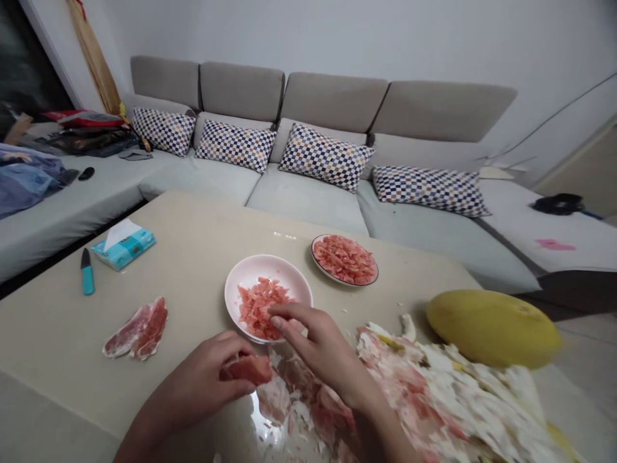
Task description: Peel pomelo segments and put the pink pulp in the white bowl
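Observation:
My left hand (212, 373) is wrapped round a peeled red pomelo segment (248, 370), just in front of the white bowl (236, 273). Loose pieces of red pomelo flesh (260, 302) lie heaped in that bowl. Over its right front rim reaches my right hand (318, 337), thumb and fingers pinched together close to the flesh; what they hold, if anything, is hidden. Torn membrane scraps (274, 399) lie on the table below both hands. Two pomelo segments (137, 328) with skin on rest side by side to the left.
Behind the bowl stands a dark-rimmed plate (318, 262) full of pomelo flesh. A whole yellow pomelo (491, 325) and a heap of peel (463, 399) lie on the right. A knife (87, 273) and a tissue pack (128, 247) sit at left. The sofa (308, 196) borders the table.

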A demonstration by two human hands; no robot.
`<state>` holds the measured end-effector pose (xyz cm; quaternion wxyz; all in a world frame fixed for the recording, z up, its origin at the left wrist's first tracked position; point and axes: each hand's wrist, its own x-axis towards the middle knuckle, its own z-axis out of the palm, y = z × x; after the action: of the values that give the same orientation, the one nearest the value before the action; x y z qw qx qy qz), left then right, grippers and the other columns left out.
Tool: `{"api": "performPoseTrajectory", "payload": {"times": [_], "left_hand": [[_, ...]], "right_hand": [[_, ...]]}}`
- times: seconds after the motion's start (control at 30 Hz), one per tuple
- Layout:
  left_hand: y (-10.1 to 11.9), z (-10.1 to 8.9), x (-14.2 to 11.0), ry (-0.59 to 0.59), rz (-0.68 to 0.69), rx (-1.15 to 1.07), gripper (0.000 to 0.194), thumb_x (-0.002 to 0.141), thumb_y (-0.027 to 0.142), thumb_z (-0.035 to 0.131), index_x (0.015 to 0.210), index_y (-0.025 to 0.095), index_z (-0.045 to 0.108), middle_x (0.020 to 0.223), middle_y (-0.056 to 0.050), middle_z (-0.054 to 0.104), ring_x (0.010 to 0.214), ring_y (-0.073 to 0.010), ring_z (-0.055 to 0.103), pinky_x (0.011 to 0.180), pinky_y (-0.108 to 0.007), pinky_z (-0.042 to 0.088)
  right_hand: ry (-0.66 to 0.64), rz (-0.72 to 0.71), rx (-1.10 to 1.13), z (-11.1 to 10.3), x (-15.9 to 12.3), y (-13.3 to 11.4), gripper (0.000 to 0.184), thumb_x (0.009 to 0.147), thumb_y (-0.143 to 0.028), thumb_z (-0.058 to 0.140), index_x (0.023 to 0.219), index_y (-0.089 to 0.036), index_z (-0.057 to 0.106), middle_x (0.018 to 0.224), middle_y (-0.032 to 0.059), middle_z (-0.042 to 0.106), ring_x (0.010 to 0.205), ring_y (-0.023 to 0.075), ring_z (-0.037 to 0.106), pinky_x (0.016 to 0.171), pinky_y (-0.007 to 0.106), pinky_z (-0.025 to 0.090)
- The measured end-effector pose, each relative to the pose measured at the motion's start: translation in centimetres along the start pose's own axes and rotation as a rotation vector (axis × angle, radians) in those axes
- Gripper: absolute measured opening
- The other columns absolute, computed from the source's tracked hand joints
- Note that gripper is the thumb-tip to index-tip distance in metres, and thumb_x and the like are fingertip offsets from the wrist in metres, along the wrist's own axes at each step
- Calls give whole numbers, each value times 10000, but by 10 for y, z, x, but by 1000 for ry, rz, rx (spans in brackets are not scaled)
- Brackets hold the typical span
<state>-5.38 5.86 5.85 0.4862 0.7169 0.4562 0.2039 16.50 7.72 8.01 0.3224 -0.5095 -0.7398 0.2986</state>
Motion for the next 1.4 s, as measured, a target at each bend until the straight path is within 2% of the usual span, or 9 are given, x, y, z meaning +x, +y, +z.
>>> {"api": "performPoseTrajectory", "payload": {"times": [0.13,0.2,0.3,0.43,0.67,0.9,1.13,1.3,1.4], "left_hand": [[8,0,1,134,39,-276,225,760,226,686,983,252,693,1095,-48,665,1067,-247,599,884,-327,474],[5,3,4,196,44,-346,224,769,233,701,992,249,696,1081,-48,676,1062,-246,612,880,-323,480],[1,6,5,199,2,-462,284,780,291,728,1056,243,687,1067,-51,709,1008,-240,650,855,-320,499],[4,9,6,199,-34,-583,335,753,340,770,1054,215,692,1013,-58,742,942,-239,680,820,-319,520],[1,7,9,204,27,-533,276,766,340,762,1003,206,716,1013,-57,738,944,-226,670,825,-301,511],[-6,4,9,137,41,-606,236,783,340,746,960,195,689,900,-30,710,832,-179,646,722,-249,489],[1,9,8,321,14,-489,261,766,332,753,993,218,695,1032,-42,708,976,-222,653,832,-280,507],[2,9,8,360,45,-437,181,790,268,706,966,225,700,1030,-41,700,1003,-223,641,856,-287,505],[0,10,10,383,33,-471,206,764,266,721,962,218,697,1027,-44,702,993,-228,645,852,-291,510]], "right_hand": [[-77,-7,210,-4,-10,-18,154,893,-318,657,1015,-254,725,965,19,746,880,185,684,805,287,532],[-62,-12,233,-2,-11,-19,239,808,-307,762,1034,-251,713,948,15,732,842,180,671,786,285,532],[-45,-20,205,1,-10,-19,268,753,-243,811,1001,-237,710,906,13,709,797,172,648,748,285,525],[-50,-18,183,4,-10,-19,195,781,-179,772,962,-232,718,916,16,704,815,172,646,738,286,530],[-103,8,227,2,-9,-20,129,822,-236,737,950,-231,750,928,26,723,847,177,668,724,279,541],[-184,50,323,-7,-3,-19,157,852,-254,686,984,-237,771,999,48,748,900,197,690,778,307,545],[-50,107,321,11,-5,-14,345,740,-299,805,1071,-239,730,1102,51,718,962,212,680,828,317,550],[-21,120,318,15,-1,-9,175,847,-297,683,999,-226,735,976,46,735,798,184,665,715,317,542],[-27,80,383,12,2,-4,183,861,-320,675,1013,-243,743,1071,63,723,973,217,657,874,369,526]]}}
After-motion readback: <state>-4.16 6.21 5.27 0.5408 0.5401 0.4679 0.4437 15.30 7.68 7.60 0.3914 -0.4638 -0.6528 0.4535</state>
